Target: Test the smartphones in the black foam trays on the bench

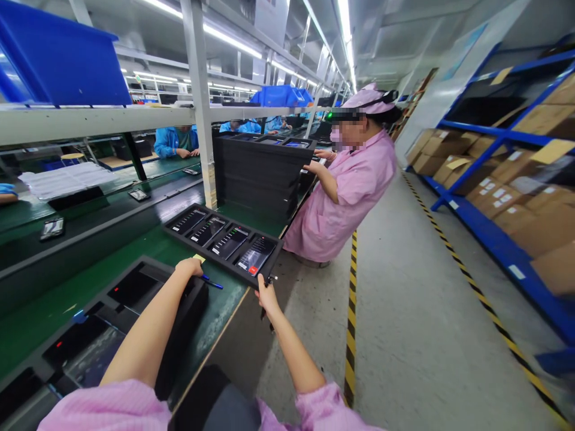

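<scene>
A black tray (179, 232) with four phones in its slots lies on the green bench in front of me. My left hand (191, 267) is closed on the tray's near edge, next to a blue pen (212, 282). My right hand (266, 294) grips the tray's near right corner at the bench edge. A second black tray stack (148, 269) with dark slots sits under my left forearm. Both my sleeves are pink.
A tall stack of black trays (258, 179) stands further along the bench. A person in pink (348, 191) leans on it. A yellow-black floor stripe (351, 311) borders the aisle. Blue racks with cardboard boxes (507, 191) line the right. A blue bin (58, 57) sits overhead.
</scene>
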A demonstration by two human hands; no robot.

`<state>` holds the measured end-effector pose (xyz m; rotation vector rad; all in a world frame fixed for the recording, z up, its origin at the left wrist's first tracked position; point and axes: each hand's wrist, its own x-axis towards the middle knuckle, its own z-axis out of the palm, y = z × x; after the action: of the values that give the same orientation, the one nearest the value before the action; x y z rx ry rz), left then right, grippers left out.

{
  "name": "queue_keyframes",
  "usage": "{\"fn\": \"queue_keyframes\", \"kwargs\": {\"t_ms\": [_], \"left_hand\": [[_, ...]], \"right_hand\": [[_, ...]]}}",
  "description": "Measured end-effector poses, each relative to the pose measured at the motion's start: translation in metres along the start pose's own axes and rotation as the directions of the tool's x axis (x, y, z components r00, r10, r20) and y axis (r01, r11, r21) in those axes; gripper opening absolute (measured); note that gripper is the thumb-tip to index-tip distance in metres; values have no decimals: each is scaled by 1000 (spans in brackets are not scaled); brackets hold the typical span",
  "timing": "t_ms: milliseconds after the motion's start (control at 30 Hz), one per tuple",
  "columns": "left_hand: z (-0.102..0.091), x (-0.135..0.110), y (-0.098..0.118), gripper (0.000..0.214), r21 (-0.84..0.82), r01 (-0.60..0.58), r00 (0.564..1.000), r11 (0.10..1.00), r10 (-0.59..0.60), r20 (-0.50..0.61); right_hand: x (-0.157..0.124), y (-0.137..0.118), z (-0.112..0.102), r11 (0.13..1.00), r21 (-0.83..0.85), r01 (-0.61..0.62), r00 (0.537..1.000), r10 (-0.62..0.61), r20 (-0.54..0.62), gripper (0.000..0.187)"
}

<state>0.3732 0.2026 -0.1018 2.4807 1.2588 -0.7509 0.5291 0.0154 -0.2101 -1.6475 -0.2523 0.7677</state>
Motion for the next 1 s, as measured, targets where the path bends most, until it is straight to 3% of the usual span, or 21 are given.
{"fn": "queue_keyframes", "kwargs": {"t_ms": [200, 433, 633, 833, 1000], "left_hand": [[-1, -8, 3, 35, -4, 12, 1000, 1000, -12, -9], [-2, -15, 5, 35, -1, 44, 998, 999, -44, -37], [-3, -17, 6, 35, -17, 45, 997, 999, -46, -54], [-3, -14, 5, 34, -46, 57, 996, 997, -60, -60], [-2, -12, 4, 35, -60, 65, 995, 996, -69, -67]], "right_hand": [[-4, 6, -14, 998, -67, -22, 999, 24, 27, 47], [-9, 9, -38, 999, -25, -19, 999, 18, -30, 47], [0, -11, -34, 992, 123, -39, 998, 46, -48, 41], [4, -26, -13, 966, 256, -39, 999, 44, -13, 30], [1, -19, -12, 936, 351, 13, 989, 40, -142, 27]]}}
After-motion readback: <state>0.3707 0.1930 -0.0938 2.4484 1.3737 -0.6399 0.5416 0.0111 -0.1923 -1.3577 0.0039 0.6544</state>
